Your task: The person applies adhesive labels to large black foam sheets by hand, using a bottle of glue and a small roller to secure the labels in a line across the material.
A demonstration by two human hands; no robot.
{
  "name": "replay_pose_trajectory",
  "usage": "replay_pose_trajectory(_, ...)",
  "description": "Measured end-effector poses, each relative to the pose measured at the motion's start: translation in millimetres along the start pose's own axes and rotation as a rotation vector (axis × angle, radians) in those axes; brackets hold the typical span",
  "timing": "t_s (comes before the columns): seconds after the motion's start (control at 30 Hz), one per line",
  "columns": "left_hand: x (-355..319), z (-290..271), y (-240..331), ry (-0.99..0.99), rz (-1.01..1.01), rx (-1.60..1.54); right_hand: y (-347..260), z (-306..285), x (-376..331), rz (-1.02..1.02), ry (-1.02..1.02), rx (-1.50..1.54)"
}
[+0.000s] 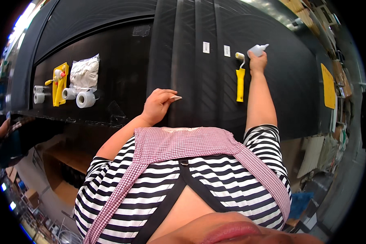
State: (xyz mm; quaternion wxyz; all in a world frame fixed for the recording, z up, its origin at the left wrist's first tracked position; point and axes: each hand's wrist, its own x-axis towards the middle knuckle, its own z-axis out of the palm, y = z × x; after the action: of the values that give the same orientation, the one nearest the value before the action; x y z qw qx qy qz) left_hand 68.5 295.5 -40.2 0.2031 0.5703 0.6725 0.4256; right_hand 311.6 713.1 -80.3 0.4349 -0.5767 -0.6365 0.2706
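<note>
My right hand [258,64] is closed round a white squeeze bottle [256,51], its pointed nozzle tilted up to the right, over the far right of the black table. Close to that forearm lies a small paint roller [240,83] with a yellow handle and a white head. Near the table's front edge, my left hand [158,105] pinches a small whitish label [176,97] between thumb and fingers. Two white labels, one [206,47] left of the other [227,51], lie on the dark strips past my hands.
On the left of the table [126,77] are a yellow tape dispenser [60,87], several clear tape rolls [85,99] and a clear plastic bag [84,73] of pale pieces. A yellow sheet [328,86] lies at the right edge. Another person's hand [4,128] shows at far left.
</note>
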Motion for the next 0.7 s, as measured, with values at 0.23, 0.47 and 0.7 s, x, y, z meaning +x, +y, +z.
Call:
replay_pose_trajectory(0.23,0.4,13.1,-9.7,0.017,0.065,0.085,-88.7,-32.2,-49.0,0.216,-0.394,0.832)
replay_pose_trajectory(0.47,3.4,13.3,-8.4,0.004,0.086,0.114,-120.4,18.1,-124.3,0.487,-0.703,1.207)
replay_pose_trajectory(0.7,2.4,13.0,-11.9,0.026,0.099,0.095,-125.2,61.5,-112.3,0.833,-0.744,1.618)
